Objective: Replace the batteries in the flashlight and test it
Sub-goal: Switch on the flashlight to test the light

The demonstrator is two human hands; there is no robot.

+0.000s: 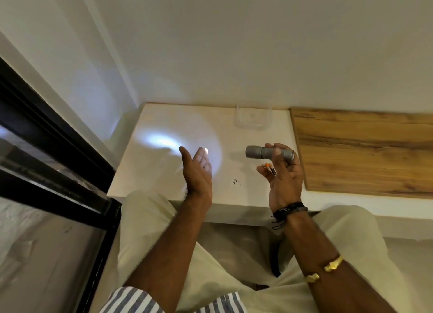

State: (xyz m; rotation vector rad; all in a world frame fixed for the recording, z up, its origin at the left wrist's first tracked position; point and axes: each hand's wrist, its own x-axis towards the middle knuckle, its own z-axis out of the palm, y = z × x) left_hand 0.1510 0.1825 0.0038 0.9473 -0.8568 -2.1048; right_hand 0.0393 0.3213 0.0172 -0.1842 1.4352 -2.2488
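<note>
Both of our hands are raised above the white table [145, 179]. Our right hand [284, 179] grips the grey flashlight [269, 152] between thumb and upper fingers and pinches orange-tipped batteries [269, 168] lower down. Our left hand [199, 169] stands open to the flashlight's left, fingers straight, its fingertips lit, with a bright patch on the table's far left.

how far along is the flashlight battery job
The flashlight in the right hand is lit, its beam on the open left hand and table, so the swap looks done; testing is under way. It also holds batteries, probably old, left to put away.
</note>
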